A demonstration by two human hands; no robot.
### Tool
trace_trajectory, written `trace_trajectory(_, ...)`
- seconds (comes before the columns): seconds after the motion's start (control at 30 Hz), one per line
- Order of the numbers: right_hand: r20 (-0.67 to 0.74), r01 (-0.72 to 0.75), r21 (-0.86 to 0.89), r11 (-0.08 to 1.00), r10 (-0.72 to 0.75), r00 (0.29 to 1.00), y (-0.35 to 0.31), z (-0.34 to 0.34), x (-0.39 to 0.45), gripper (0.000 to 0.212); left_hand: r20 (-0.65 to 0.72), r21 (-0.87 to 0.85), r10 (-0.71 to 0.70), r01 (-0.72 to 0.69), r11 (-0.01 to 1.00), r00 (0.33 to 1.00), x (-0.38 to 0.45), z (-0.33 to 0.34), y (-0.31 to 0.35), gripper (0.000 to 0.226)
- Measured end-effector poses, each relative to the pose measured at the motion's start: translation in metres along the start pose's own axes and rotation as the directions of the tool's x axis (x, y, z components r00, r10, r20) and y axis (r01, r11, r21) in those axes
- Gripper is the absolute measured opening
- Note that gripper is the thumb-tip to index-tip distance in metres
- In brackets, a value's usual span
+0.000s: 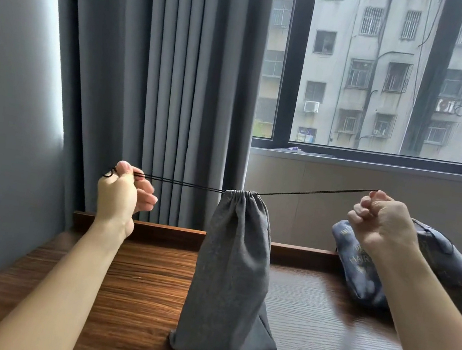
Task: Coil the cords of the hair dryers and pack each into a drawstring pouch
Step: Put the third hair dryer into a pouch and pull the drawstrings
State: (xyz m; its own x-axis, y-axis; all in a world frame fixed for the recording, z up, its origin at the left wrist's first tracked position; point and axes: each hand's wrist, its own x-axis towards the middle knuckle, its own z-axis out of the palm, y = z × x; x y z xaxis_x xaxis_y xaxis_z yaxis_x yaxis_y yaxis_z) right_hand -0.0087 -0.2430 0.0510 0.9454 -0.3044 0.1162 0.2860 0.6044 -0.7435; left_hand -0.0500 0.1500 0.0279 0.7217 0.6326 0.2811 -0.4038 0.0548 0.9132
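A filled grey drawstring pouch [232,268] stands upright on the wooden table [319,338], its mouth gathered tight at the top. Two thin black drawstrings [311,192] run taut from the mouth to either side. My left hand [123,191] pinches the left string end out to the left of the pouch. My right hand [381,224] grips the right string end, raised and to the right. No hair dryer or cord is visible; what the pouch holds is hidden.
A second, blue-grey pouch [365,272] with pale lettering lies at the table's right rear, partly behind my right forearm. Grey curtains [161,89] hang behind the table. A window [388,78] with a sill is at the back right.
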Motion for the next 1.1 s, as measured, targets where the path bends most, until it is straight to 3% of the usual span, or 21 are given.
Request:
trace_trajectory(0.13, 0.168, 0.006, -0.044, 0.999, 0.002, 0.986, -0.001, 0.010, 0.001, 0.028, 0.202, 0.025, 0.105, -0.112, 0.993, 0.974, -0.016, 0.019, 0.022, 0.041)
trace_trajectory(0.23, 0.285, 0.021, -0.081, 0.997, 0.003, 0.958, 0.002, 0.033, -0.008, 0.025, 0.403, 0.099, 0.115, -0.169, 0.981, 0.908, -0.035, 0.045, 0.042, 0.036)
trace_trajectory(0.37, 0.408, 0.112, -0.132, 0.985, -0.049, 0.912, 0.014, 0.072, -0.026, 0.026, 0.566, 0.155, 0.107, -0.233, 0.960, 0.818, -0.054, 0.076, 0.062, 0.032)
trace_trajectory(0.47, 0.538, 0.251, -0.267, 0.930, -0.072, 0.840, 0.023, 0.094, -0.040, 0.008, 0.637, 0.183, 0.147, -0.333, 0.925, 0.757, -0.058, 0.086, 0.070, 0.034)
trace_trajectory(0.53, 0.672, 0.335, -0.347, 0.876, -0.017, 0.740, 0.028, 0.102, -0.049, 0.027, 0.675, 0.192, 0.182, -0.408, 0.892, 0.715, -0.058, 0.089, 0.072, 0.035)
trace_trajectory(0.57, 0.738, 0.398, -0.389, 0.831, 0.023, 0.675, 0.031, 0.105, -0.054, 0.031, 0.693, 0.186, 0.206, -0.448, 0.875, 0.691, -0.058, 0.090, 0.073, 0.034)
trace_trajectory(0.63, 0.813, 0.629, -0.480, 0.611, 0.039, 0.581, 0.041, 0.111, -0.063, 0.020, 0.721, 0.159, 0.272, -0.535, 0.830, 0.637, -0.059, 0.091, 0.072, 0.030)
trace_trajectory(0.7, 0.823, 0.773, -0.535, 0.342, 0.004, 0.568, 0.051, 0.114, -0.061, 0.038, 0.726, 0.153, 0.333, -0.614, 0.775, 0.601, -0.059, 0.091, 0.070, 0.026)
trace_trajectory(0.77, 0.839, 0.827, -0.522, 0.210, -0.047, 0.542, 0.057, 0.113, -0.059, 0.049, 0.710, 0.154, 0.412, -0.697, 0.701, 0.571, -0.059, 0.090, 0.068, 0.022)
trace_trajectory(0.8, 0.844, 0.832, -0.517, 0.202, -0.046, 0.535, 0.057, 0.111, -0.059, 0.047, 0.701, 0.139, 0.459, -0.736, 0.662, 0.545, -0.057, 0.090, 0.067, 0.018)
trace_trajectory(0.87, 0.828, 0.784, -0.517, 0.345, -0.033, 0.560, 0.053, 0.108, -0.059, 0.041, 0.727, 0.117, 0.476, -0.772, 0.624, 0.495, -0.049, 0.085, 0.063, 0.012)
trace_trajectory(0.97, 0.796, 0.700, -0.487, 0.522, -0.065, 0.602, 0.046, 0.107, -0.059, 0.040, 0.858, 0.155, 0.266, -0.715, 0.682, 0.440, -0.041, 0.077, 0.050, 0.033)
trace_trajectory(1.03, 0.797, 0.672, -0.476, 0.568, -0.044, 0.602, 0.046, 0.106, -0.058, 0.046, 0.860, 0.177, 0.205, -0.650, 0.739, 0.468, -0.045, 0.075, 0.037, 0.024)
trace_trajectory(1.1, 0.792, 0.641, -0.489, 0.591, -0.007, 0.611, 0.049, 0.103, -0.056, 0.050, 0.809, 0.171, 0.210, -0.561, 0.810, 0.549, -0.050, 0.077, 0.025, 0.015)
